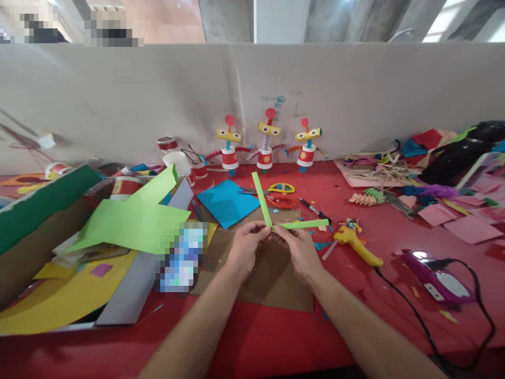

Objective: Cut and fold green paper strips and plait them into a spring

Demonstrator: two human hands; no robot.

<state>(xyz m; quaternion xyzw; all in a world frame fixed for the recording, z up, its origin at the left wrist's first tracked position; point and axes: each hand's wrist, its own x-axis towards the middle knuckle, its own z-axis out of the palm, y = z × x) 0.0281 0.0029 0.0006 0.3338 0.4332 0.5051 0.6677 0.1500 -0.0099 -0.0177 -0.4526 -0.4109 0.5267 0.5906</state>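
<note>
My left hand (pixel 245 247) and my right hand (pixel 300 250) meet above a brown cardboard sheet (pixel 276 284), both pinching two green paper strips where they cross at a corner. One green strip (pixel 262 200) rises up and to the left. The other green strip (pixel 305 224) runs out to the right. Fingers of both hands are closed on the joint.
Three paper-cup robot figures (pixel 265 145) stand by the back wall. A blue sheet (pixel 228 202), scissors (pixel 281 188), a yellow glue gun (pixel 357 245) and a purple device (pixel 436 276) with black cable lie on the red table (pixel 276 342). Green and yellow sheets (pixel 134 223) pile at left; paper scraps at right.
</note>
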